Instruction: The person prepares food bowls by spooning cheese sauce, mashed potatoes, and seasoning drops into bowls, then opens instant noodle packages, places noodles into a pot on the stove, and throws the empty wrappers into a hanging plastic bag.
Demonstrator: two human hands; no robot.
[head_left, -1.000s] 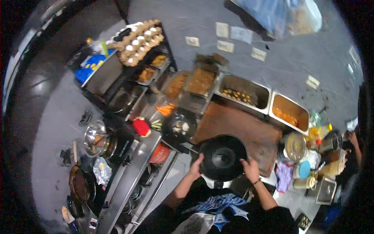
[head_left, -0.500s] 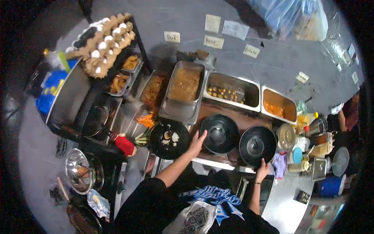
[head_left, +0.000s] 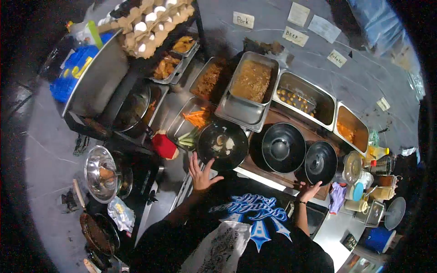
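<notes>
My left hand (head_left: 203, 175) is spread wide, empty, beside the black bowl with food pieces (head_left: 227, 160), while my right hand (head_left: 309, 193), grip indeterminable, is at the near rim of the rightmost black bowl (head_left: 321, 161), presumably light, rigid, slick, best held by opposite rims.

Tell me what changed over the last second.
The left hand let go of the middle black bowl and moved left, beside the bowl of pale pieces. A second black bowl now shows to the right, the right hand at its rim. Carrots and eggs stayed.
</notes>
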